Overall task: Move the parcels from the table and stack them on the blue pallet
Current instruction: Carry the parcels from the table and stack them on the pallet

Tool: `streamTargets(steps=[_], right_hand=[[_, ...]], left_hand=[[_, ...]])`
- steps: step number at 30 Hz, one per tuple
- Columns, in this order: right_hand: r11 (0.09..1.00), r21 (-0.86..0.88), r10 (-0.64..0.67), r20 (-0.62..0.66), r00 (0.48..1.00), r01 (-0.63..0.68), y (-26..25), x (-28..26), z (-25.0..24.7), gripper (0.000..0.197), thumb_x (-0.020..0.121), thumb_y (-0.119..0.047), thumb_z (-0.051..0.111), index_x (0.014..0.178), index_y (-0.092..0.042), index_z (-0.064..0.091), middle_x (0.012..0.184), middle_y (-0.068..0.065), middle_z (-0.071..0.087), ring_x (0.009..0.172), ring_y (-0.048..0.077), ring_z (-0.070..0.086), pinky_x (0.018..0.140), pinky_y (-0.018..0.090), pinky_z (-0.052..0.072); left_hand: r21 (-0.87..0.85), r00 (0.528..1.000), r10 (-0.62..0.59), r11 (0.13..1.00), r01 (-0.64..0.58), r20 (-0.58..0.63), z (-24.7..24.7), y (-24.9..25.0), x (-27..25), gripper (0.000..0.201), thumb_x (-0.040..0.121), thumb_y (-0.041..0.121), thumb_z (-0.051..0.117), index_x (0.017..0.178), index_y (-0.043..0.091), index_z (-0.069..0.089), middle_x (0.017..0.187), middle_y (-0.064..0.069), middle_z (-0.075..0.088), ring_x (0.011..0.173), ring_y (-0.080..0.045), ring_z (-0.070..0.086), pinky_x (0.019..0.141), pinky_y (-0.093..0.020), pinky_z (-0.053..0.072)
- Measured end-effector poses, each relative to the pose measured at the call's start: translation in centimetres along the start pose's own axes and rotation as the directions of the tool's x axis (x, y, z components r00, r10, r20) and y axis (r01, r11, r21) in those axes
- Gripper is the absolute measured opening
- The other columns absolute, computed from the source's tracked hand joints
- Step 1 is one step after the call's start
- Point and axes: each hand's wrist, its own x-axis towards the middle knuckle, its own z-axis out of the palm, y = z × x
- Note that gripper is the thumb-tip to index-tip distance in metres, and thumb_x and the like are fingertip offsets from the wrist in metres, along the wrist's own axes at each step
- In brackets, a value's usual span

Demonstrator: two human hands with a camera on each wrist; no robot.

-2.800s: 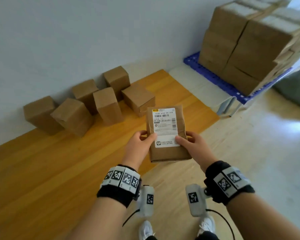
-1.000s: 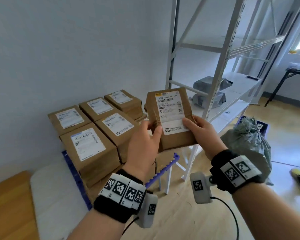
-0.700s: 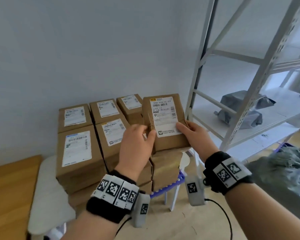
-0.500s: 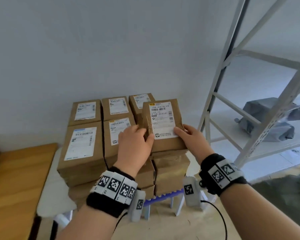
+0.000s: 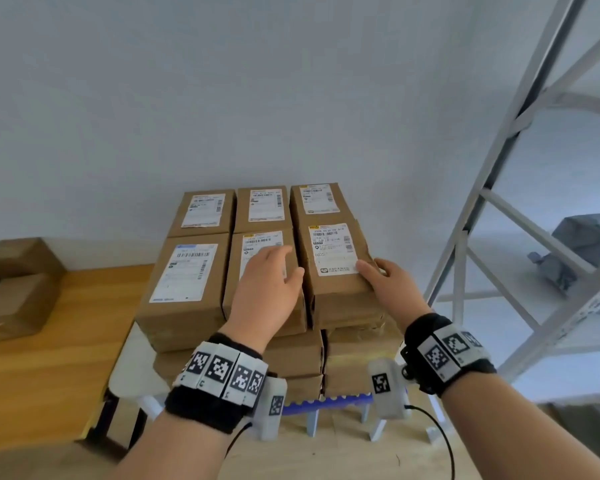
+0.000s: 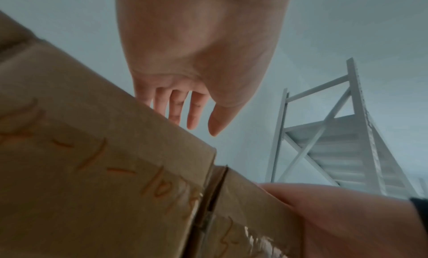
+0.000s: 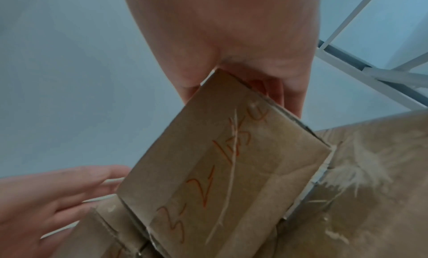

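The brown labelled parcel point(image 5: 333, 268) lies on the front right column of stacked parcels on the blue pallet point(image 5: 326, 400). My right hand point(image 5: 371, 268) grips its near right corner, thumb on the label and fingers down the side. The right wrist view shows that hand point(image 7: 243, 90) holding the parcel's end point(image 7: 220, 170), which bears red writing. My left hand point(image 5: 288, 263) is off it, fingers straight, above the middle front parcel point(image 5: 257, 247). In the left wrist view the left hand point(image 6: 185, 115) holds nothing.
The pallet stack point(image 5: 194, 265) is several parcels across and three layers high, against the wall. A wooden table point(image 5: 49, 358) at left carries more parcels point(image 5: 18, 289). A white metal rack point(image 5: 499, 188) stands close on the right, with grey bags point(image 5: 585, 251) on its shelf.
I carried the parcel from the table to the pallet and lowered it onto the front right column. My left hand has let go; the right hand still holds its corner.
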Motion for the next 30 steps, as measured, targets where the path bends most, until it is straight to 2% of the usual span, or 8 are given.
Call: streamTargets(steps=[2, 6, 10, 13, 16, 19, 25, 30], right_hand=[[1.000, -0.012, -0.006, -0.002, 1.000, 0.006, -0.2, -0.2, 0.0, 0.069, 0.091, -0.059, 0.054, 0.146, -0.020, 0.043, 0.133, -0.001, 0.057, 0.114, 0.018, 0.055, 0.101, 0.039, 0.047], [0.998, -0.014, -0.069, 0.011, 0.998, 0.069, -0.5, -0.9, 0.1, 0.058, 0.095, -0.048, 0.056, 0.143, -0.016, 0.046, 0.122, -0.007, 0.057, 0.097, 0.011, 0.054, 0.087, 0.028, 0.045], [0.995, -0.061, -0.079, -0.021, 0.997, 0.078, -1.1, -0.8, 0.4, 0.067, 0.093, -0.048, 0.059, 0.148, -0.016, 0.039, 0.139, 0.003, 0.053, 0.118, 0.021, 0.055, 0.101, 0.039, 0.047], [0.989, -0.115, -0.090, -0.013, 0.996, 0.087, -1.2, -0.3, 0.8, 0.070, 0.090, -0.048, 0.062, 0.148, -0.017, 0.038, 0.139, 0.005, 0.053, 0.118, 0.023, 0.055, 0.100, 0.042, 0.049], [0.983, -0.157, -0.093, -0.009, 0.996, 0.091, -1.2, -0.2, 1.0, 0.071, 0.089, -0.047, 0.064, 0.148, -0.018, 0.037, 0.139, 0.005, 0.053, 0.117, 0.023, 0.055, 0.098, 0.042, 0.050], [0.981, -0.169, -0.101, -0.013, 0.995, 0.098, -1.1, -0.2, 1.0, 0.072, 0.088, -0.047, 0.064, 0.148, -0.018, 0.038, 0.141, 0.006, 0.051, 0.120, 0.024, 0.054, 0.100, 0.043, 0.049], [0.975, -0.191, -0.117, 0.003, 0.993, 0.115, -1.1, -0.1, 1.0, 0.070, 0.090, -0.045, 0.063, 0.149, -0.017, 0.037, 0.142, 0.005, 0.051, 0.121, 0.024, 0.053, 0.099, 0.039, 0.048], [0.970, -0.215, -0.115, 0.017, 0.993, 0.116, -1.5, 0.0, 1.0, 0.068, 0.091, -0.042, 0.064, 0.148, -0.015, 0.039, 0.140, 0.005, 0.053, 0.119, 0.023, 0.054, 0.097, 0.038, 0.049]], left_hand=[[0.002, 0.998, -0.040, 0.999, 0.040, -0.058, -1.0, -0.9, -0.1, 0.047, 0.100, 0.035, 0.048, 0.145, 0.024, 0.042, 0.148, 0.006, 0.043, 0.135, -0.012, 0.040, 0.105, -0.025, 0.033], [0.069, 0.978, -0.131, 0.987, 0.144, -0.163, -3.0, -4.0, -0.3, 0.051, 0.099, 0.041, 0.049, 0.144, 0.019, 0.045, 0.147, -0.001, 0.046, 0.137, -0.019, 0.039, 0.114, -0.039, 0.033], [0.249, 0.932, -0.316, 0.902, 0.353, -0.175, -4.6, -7.4, -0.7, 0.064, 0.097, 0.059, 0.032, 0.149, 0.022, 0.037, 0.155, -0.009, 0.035, 0.143, -0.030, 0.028, 0.116, -0.053, 0.025], [0.360, 0.903, -0.407, 0.828, 0.429, -0.141, -5.0, -9.3, -0.9, 0.072, 0.094, 0.068, 0.020, 0.151, 0.025, 0.030, 0.158, -0.013, 0.027, 0.146, -0.036, 0.018, 0.119, -0.057, 0.012], [0.406, 0.899, -0.431, 0.810, 0.423, -0.076, -4.6, -10.2, -1.1, 0.075, 0.092, 0.071, 0.020, 0.150, 0.025, 0.030, 0.158, -0.016, 0.024, 0.146, -0.038, 0.016, 0.118, -0.057, 0.015], [0.408, 0.911, -0.403, 0.819, 0.403, -0.092, -4.2, -10.0, -1.7, 0.080, 0.089, 0.075, 0.021, 0.150, 0.024, 0.030, 0.157, -0.016, 0.022, 0.145, -0.038, 0.014, 0.118, -0.054, 0.016], [0.410, 0.908, -0.408, 0.815, 0.411, -0.099, -3.6, -8.7, -2.3, 0.098, 0.078, 0.089, 0.019, 0.154, 0.026, 0.021, 0.161, -0.016, 0.012, 0.147, -0.039, 0.007, 0.119, -0.055, 0.010], [0.434, 0.907, -0.413, 0.805, 0.404, -0.079, -3.3, -8.3, -2.5, 0.099, 0.080, 0.088, 0.016, 0.157, 0.025, 0.013, 0.163, -0.019, 0.002, 0.149, -0.041, -0.002, 0.120, -0.054, 0.001]])
